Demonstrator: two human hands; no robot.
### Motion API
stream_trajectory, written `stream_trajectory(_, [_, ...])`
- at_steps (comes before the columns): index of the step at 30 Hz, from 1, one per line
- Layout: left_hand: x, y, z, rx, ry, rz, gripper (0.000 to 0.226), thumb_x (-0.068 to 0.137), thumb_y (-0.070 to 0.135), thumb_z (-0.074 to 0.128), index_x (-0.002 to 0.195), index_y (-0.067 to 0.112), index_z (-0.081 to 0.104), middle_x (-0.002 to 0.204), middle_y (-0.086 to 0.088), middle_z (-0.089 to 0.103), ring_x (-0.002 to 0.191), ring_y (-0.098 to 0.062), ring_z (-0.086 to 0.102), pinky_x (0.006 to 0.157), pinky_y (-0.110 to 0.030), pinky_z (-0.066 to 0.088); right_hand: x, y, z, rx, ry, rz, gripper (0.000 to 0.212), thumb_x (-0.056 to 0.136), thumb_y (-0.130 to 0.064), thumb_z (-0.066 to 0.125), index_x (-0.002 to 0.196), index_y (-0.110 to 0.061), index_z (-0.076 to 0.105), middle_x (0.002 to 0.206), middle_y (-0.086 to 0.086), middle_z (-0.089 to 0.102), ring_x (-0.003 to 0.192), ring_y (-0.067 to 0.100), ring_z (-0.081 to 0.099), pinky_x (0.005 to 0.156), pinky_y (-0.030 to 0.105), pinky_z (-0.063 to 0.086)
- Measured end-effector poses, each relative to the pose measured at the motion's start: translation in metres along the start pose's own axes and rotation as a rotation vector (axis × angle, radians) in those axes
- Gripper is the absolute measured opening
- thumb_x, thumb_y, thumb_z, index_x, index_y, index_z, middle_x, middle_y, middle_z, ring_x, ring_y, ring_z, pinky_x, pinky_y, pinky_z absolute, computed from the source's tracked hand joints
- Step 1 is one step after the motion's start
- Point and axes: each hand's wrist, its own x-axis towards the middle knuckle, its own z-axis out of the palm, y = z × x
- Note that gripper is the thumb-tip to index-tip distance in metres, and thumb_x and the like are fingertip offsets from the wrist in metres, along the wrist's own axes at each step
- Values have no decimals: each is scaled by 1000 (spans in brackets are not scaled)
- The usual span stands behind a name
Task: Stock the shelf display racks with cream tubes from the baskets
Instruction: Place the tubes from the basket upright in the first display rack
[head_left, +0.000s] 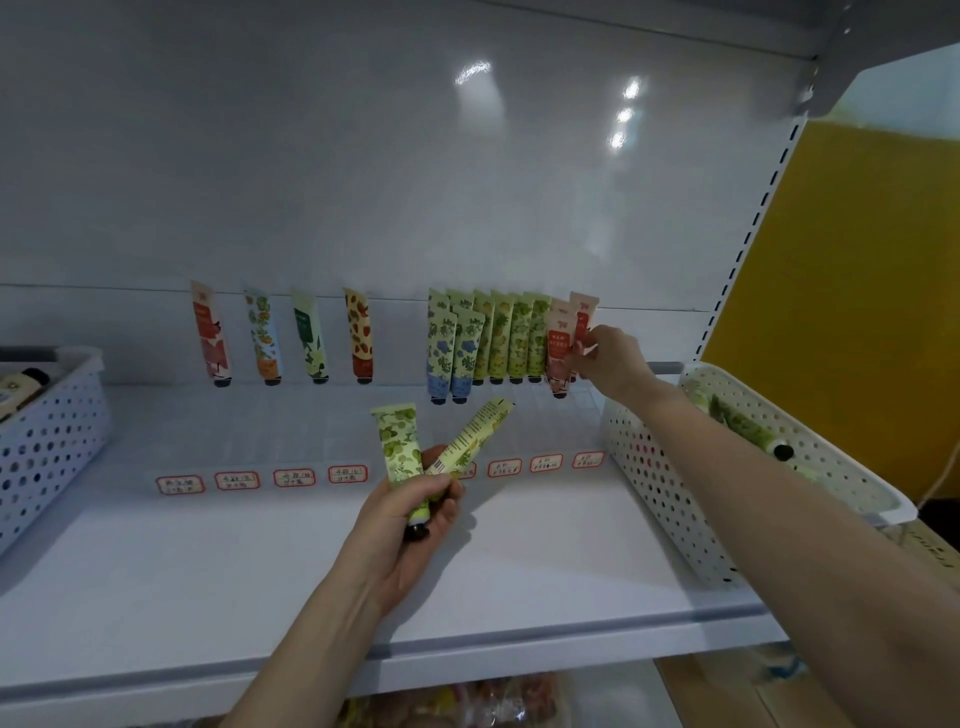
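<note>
Head view, the only angle on offer, and the stocking is in full swing. The right hand is stretched out to the far right end of the row. Its forearm crosses above the white perforated plastic basket, and its fingertips pinch a pink-and-red cream tube standing cap down against the back wall. That tube sits just behind a second pink tube, at the right end of the clear plastic display rack. This reads as the seating step. Whether the tube is fully down in its slot I cannot tell, because the hand covers its lower part.

The left hand waits low and central over the white metal shelf. Its fingers are curled tight round two more tubes: a green floral cream tube and a pale yellow-green tube showing its barcode side. Both caps are down in the fist, with the crimped ends fanned up and apart.

The likely next move is to let go of the pink one, take a green tube from the left hand and lower it cap first, straight down, among the standing green tubes. The print should match the red-bordered labels. More spare green tubes lie in the right basket.
</note>
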Motion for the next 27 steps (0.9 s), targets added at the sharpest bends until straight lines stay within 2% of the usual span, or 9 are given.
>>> stream_trajectory(3, [-2, 1, 3, -7, 5, 11, 24, 87, -9, 47, 110, -6, 53, 79, -15, 58, 64, -14, 57, 51, -14, 52, -3, 3, -4, 44, 17, 30, 31, 93, -18, 55, 109, 8, 57, 103, 21, 65, 97, 33, 60, 74, 33, 45])
stream_trajectory(6, [-4, 2, 6, -9, 7, 17, 20, 87, -9, 48, 106, -6, 55, 76, -15, 58, 60, -13, 58, 52, -15, 53, -4, 4, -6, 57, 16, 45, 33, 92, -20, 57, 112, 6, 55, 104, 19, 65, 97, 31, 60, 65, 27, 41])
stream_trajectory(11, [-7, 3, 7, -34, -9, 23, 22, 87, -9, 48, 107, -6, 55, 77, -15, 57, 64, -15, 55, 52, -17, 53, -1, -6, -1, 66, 15, -10, 23, 93, -18, 53, 104, 0, 63, 97, 11, 66, 87, 25, 60, 71, 29, 45])
stream_trajectory(14, [-5, 4, 6, -40, 2, 28, 21, 86, -9, 49, 106, -8, 55, 79, -16, 57, 66, -16, 54, 52, -17, 54, 4, -6, 8, 38, 22, -4, 22, 93, -17, 50, 99, -1, 64, 92, 10, 66, 82, 23, 61, 58, 22, 42])
stream_trajectory(15, [-5, 4, 6, -41, 7, 28, 21, 85, -9, 49, 106, -8, 55, 79, -16, 56, 66, -16, 54, 52, -17, 54, 5, -5, 9, 43, 31, 5, 22, 94, -17, 49, 100, 0, 63, 91, 10, 66, 78, 20, 59, 58, 20, 42])
stream_trajectory(17, [-3, 3, 6, -42, 7, 24, 21, 84, -9, 50, 105, -9, 54, 79, -16, 56, 67, -16, 54, 52, -18, 54, 7, 0, 10, 73, 55, 35, 22, 95, -17, 49, 101, 0, 61, 95, 11, 66, 77, 19, 59, 65, 24, 46])
stream_trajectory(22, [-1, -1, 4, -47, 2, 9, 21, 85, -9, 49, 105, -6, 57, 81, -16, 56, 66, -16, 55, 51, -18, 53, 7, 10, 14, 152, 92, 80, 18, 93, -14, 53, 100, 1, 58, 98, 16, 66, 86, 31, 65, 79, 44, 54])
stream_trajectory(27, [1, -4, 6, -55, -13, 7, 24, 86, -9, 48, 108, -5, 57, 85, -17, 56, 67, -15, 54, 53, -18, 54, 8, 10, 15, 135, 85, 73, 16, 93, -16, 52, 98, -2, 58, 96, 15, 67, 83, 30, 66, 78, 44, 54])
